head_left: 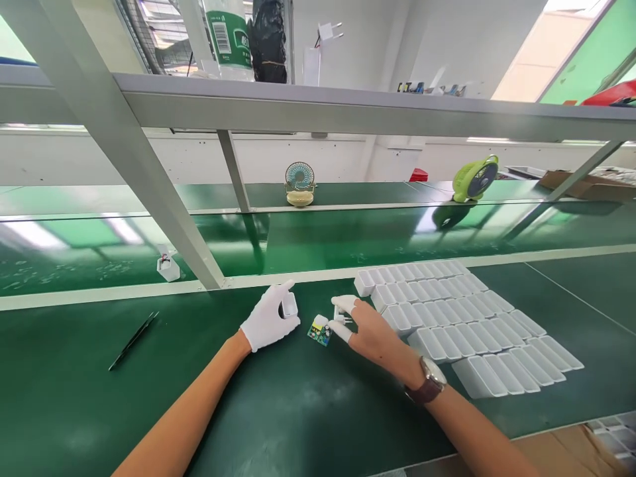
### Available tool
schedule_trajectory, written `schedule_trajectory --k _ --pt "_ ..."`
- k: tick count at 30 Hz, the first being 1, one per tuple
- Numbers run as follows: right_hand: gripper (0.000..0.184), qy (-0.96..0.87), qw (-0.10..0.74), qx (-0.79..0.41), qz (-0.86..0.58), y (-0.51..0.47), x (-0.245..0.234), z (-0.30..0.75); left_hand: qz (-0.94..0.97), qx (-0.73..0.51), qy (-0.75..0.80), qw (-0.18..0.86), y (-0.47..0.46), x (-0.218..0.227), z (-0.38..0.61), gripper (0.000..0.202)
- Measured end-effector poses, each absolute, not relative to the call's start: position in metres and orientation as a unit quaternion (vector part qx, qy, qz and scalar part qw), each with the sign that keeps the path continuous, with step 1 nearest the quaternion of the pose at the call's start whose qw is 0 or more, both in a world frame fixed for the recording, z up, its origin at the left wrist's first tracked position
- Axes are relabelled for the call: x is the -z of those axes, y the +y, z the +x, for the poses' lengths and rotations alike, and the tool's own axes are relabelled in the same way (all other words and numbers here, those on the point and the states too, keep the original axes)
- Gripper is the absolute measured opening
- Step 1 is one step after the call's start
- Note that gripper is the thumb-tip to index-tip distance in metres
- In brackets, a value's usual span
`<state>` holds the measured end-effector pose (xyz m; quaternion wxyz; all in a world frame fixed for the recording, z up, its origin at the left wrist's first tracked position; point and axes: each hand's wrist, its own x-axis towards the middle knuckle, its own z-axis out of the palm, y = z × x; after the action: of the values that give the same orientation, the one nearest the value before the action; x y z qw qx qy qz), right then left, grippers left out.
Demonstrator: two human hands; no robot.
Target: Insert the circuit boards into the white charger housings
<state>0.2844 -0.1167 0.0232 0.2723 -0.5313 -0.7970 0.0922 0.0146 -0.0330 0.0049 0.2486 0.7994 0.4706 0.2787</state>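
My left hand [268,317], in a white glove, is closed round a small white plastic housing [289,305] just above the green bench. My right hand [365,329], bare with white finger cots on thumb and forefinger and a watch on the wrist, pinches a small white plug part [339,314]. A small green circuit board [320,330] lies on the bench between the two hands, touching the tips of my right fingers.
Rows of white plastic housings [462,318] lie to the right of my right hand. Black tweezers [133,340] rest on the bench at left. A lone white housing [167,267] sits on the conveyor belt. Two small fans [300,183] [474,177] stand behind. A slanted frame post [149,179] crosses in front.
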Motion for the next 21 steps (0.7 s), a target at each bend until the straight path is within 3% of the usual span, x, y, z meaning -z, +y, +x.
schedule_trajectory --k 4,10,14,17,21 --pt "0.048 -0.85 0.261 -0.073 -0.451 -0.123 -0.029 0.3 0.806 -0.255 0.474 0.245 -0.037 -0.016 0.015 0.082" --pt "0.066 -0.878 0.184 -0.16 -0.413 -0.102 -0.021 0.294 0.814 -0.227 0.463 0.268 -0.049 -0.012 0.007 0.084" --pt "0.071 -0.868 0.136 -0.216 -0.426 -0.082 -0.013 0.289 0.773 -0.222 0.509 0.307 -0.056 -0.006 0.003 0.097" --pt "0.067 -0.853 0.144 -0.246 -0.437 -0.08 -0.011 0.29 0.757 -0.208 0.53 0.32 -0.059 -0.005 0.004 0.104" --pt "0.065 -0.85 0.173 -0.236 -0.439 -0.087 -0.01 0.29 0.754 -0.203 0.532 0.328 -0.062 -0.005 0.008 0.097"
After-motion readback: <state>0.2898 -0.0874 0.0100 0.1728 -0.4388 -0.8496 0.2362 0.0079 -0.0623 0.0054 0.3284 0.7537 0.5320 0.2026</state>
